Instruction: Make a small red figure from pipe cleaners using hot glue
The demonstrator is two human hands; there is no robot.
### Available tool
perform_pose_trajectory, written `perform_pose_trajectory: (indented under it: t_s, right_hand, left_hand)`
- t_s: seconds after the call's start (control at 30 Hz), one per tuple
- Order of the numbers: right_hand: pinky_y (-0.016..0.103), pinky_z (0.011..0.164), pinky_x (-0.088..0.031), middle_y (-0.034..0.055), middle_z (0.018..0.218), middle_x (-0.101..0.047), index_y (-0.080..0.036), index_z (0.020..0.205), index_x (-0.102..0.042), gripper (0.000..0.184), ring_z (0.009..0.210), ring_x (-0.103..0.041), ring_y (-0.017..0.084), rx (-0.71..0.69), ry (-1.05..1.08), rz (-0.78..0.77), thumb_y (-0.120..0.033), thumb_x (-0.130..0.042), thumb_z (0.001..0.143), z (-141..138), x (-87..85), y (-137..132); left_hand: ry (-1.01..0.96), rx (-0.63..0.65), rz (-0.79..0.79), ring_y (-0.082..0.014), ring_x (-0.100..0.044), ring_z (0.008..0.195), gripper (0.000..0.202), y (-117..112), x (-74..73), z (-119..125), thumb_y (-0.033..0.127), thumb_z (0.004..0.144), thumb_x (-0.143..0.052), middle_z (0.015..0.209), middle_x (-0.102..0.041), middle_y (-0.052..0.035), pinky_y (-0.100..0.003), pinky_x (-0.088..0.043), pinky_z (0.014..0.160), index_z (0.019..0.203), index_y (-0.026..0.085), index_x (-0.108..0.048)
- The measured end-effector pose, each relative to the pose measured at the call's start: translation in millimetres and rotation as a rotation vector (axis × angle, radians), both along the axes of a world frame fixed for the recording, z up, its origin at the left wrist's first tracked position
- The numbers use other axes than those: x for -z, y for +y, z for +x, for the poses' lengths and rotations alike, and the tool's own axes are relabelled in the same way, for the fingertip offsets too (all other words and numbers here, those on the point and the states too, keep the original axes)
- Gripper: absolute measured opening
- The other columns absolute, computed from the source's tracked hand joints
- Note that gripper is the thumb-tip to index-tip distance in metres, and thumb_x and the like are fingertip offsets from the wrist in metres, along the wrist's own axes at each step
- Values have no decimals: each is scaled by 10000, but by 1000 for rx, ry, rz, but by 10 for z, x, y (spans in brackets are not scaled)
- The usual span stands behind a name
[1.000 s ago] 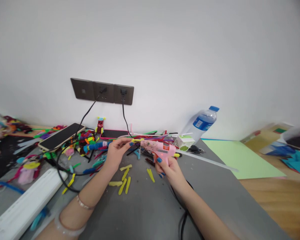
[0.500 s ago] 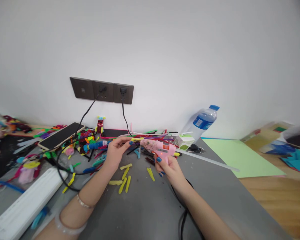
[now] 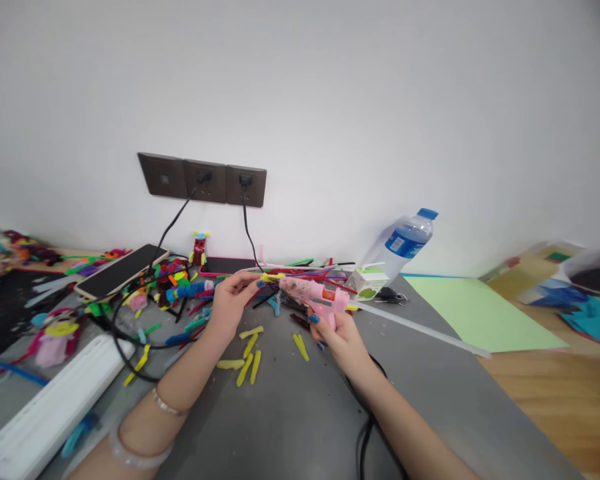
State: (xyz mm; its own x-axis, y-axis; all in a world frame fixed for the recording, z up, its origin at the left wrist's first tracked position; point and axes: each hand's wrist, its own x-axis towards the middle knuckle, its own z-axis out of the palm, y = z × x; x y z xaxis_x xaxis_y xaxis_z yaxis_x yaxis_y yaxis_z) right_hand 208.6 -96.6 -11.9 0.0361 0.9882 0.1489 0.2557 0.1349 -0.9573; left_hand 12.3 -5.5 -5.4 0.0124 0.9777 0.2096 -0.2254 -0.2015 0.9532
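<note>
My right hand [image 3: 336, 337] is wrapped around the handle of a pink hot glue gun [image 3: 310, 293], whose nozzle points left. A long translucent glue stick [image 3: 425, 329] sticks out of its back end. Between the thumb and fingers of my left hand [image 3: 234, 300] is a small yellow pipe cleaner piece [image 3: 273, 277], close to the nozzle; whether they touch I cannot tell. Below, several short yellow pipe cleaner pieces [image 3: 249, 367] lie on the grey table [image 3: 290, 420], and two more yellow pieces [image 3: 301, 347] rest under the glue gun.
A white power strip [image 3: 55, 407] and a phone [image 3: 123, 272] lie at left among colourful pipe cleaner figures [image 3: 57, 337]. Black cables run across the table. Behind the glue gun stand a water bottle [image 3: 407, 243] and a small carton [image 3: 367, 282]; green paper [image 3: 480, 313] lies at right.
The glue gun has tilted slightly, its glue stick's far end now lower and further right. My left hand stays nearly in place with the yellow piece.
</note>
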Motion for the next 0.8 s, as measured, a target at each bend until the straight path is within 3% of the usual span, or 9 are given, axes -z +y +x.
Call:
perform_pose_trajectory:
  t_s: [0.2, 0.4, 0.5, 0.63, 0.8]
  right_hand:
    - [246, 472, -302, -33, 518, -407, -186, 689, -552, 417, 498, -334, 112, 94, -151, 76, -587, -564, 803, -19, -68, -37]
    - [250, 481, -315, -19, 540, -465, -141, 817, -664, 403, 496, -369, 118, 68, -198, -5, -535, -588, 787, 10, -162, -38]
    - [250, 472, -309, -34, 507, -448, -146, 842, -652, 448, 470, -364, 113, 15, -69, -53, -587, -596, 785, 34, -179, -20]
    - [251, 453, -274, -63, 468, -383, -199, 697, -536, 451, 426, -321, 94, -22, 229, 11, -632, -592, 808, 119, -218, 16]
    - [251, 423, -262, -75, 431, -249, -227, 540, -345, 539, 408, -226, 89, 91, 524, 94, -611, -589, 829, 432, -349, -85]
  left_hand:
    - [14, -1, -20, -158, -629, 697, 234, -3, 5, -6, 359, 598, -808, 777, -735, -42, -255, -510, 653, 739, 179, -757]
    - [14, -7, 1, -159, -635, 730, 239, 17, 24, -32, 369, 622, -803, 793, -738, -43, -249, -502, 689, 759, 179, -753]
    - [-9, -37, -38, -138, -610, 697, 277, 47, 42, -50, 395, 633, -806, 761, -719, -34, -230, -480, 660, 797, 178, -753]
    - [-72, -58, -122, -121, -577, 655, 354, 94, 70, -74, 421, 592, -831, 696, -680, -14, -210, -443, 596, 840, 181, -753]
    - [-112, -29, -163, -109, -561, 635, 378, 94, 64, -55, 422, 550, -849, 649, -656, -3, -197, -421, 572, 827, 183, -759]
